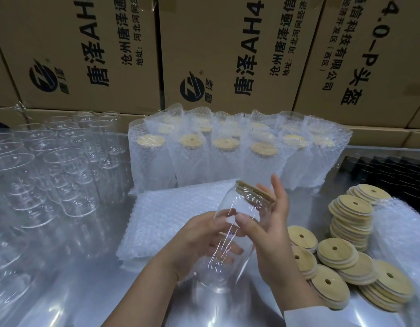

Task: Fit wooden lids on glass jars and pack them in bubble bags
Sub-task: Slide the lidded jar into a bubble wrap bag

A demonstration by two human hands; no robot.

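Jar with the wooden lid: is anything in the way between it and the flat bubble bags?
Nothing visible is. The left hand and right hand hold the jar up right by the stack of bubble bags, and nothing shows between them.

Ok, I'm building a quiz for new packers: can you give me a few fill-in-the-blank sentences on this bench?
The left hand and right hand hold one glass jar capped with a ____ lid. The loose lids lie on the person's ____ side. The packed jars at the back stand in ____ bags.
Missing words: wooden; right; bubble.
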